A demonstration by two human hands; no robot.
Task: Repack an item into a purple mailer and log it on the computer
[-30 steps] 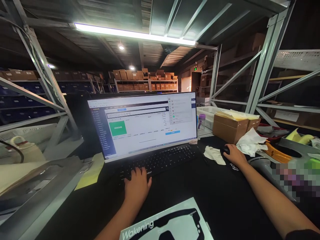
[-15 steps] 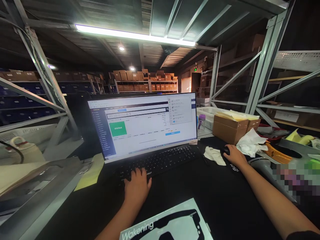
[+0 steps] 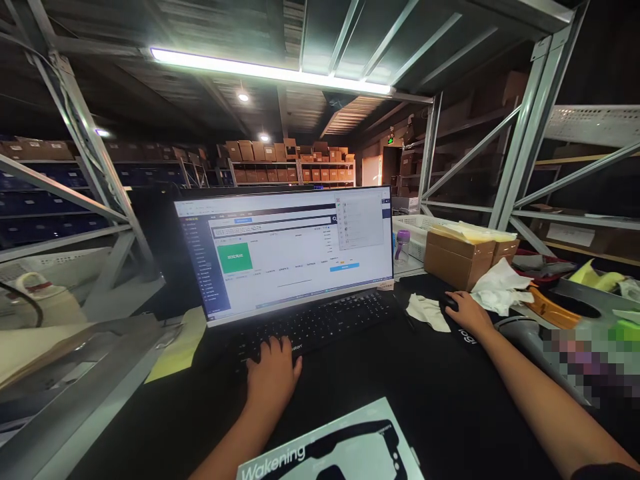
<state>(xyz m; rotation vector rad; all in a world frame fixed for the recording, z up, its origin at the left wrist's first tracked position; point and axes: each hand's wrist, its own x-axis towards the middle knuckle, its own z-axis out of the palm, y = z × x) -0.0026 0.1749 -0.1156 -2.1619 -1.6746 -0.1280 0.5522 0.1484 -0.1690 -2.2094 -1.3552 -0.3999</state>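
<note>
My left hand [image 3: 273,373] rests on the lower left part of a black keyboard [image 3: 320,322], its fingers lying flat on the keys. My right hand [image 3: 465,312] is cupped over a black mouse [image 3: 448,301] on the dark desk mat [image 3: 400,387]. Behind the keyboard stands a lit monitor [image 3: 287,248] showing a white page with a green square.
A white "Wakening" box [image 3: 335,450] lies at the near edge. Crumpled tissues [image 3: 430,311] and brown cardboard boxes [image 3: 457,260] sit beside the mouse, with a small purple-capped bottle [image 3: 403,245] behind them. Grey metal shelf posts [image 3: 525,147] rise on both sides, and yellow paper [image 3: 175,347] lies at the left.
Both hands stay where they were. The small panel at the monitor's top right changes its content, and the view shifts slightly.
</note>
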